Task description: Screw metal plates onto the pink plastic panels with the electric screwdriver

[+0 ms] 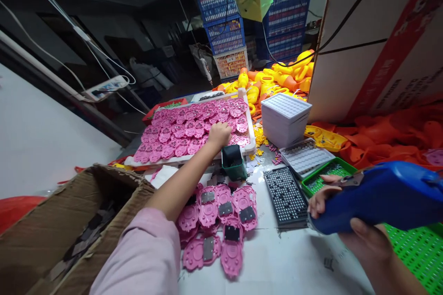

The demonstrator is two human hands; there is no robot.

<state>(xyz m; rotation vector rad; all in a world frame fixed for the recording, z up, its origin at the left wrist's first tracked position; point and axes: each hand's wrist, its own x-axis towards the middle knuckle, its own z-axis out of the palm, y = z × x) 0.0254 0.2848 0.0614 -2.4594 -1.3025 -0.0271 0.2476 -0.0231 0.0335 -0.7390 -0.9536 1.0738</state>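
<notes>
My left hand (220, 134) reaches forward, curled into a fist at the right side of a tray of pink plastic casings (190, 129). Its fingertips are turned away, so anything pinched in them is hidden. A small dark green box (234, 163) stands just below that wrist. Nearer to me lies a pile of pink casings (207, 212), several with grey or black rectangular covers. My right hand (367, 235) wraps around a large, rounded blue plastic object (377, 198), whose kind I cannot make out. It is held above the right side of the table.
A black perforated tray (285, 196) and a green tray (332, 173) lie right of centre. Behind them rise stacked white trays (285, 120). Yellow and orange parts (273, 80) are heaped farther back. An open cardboard box (79, 221) stands left, and a large carton (380, 41) right.
</notes>
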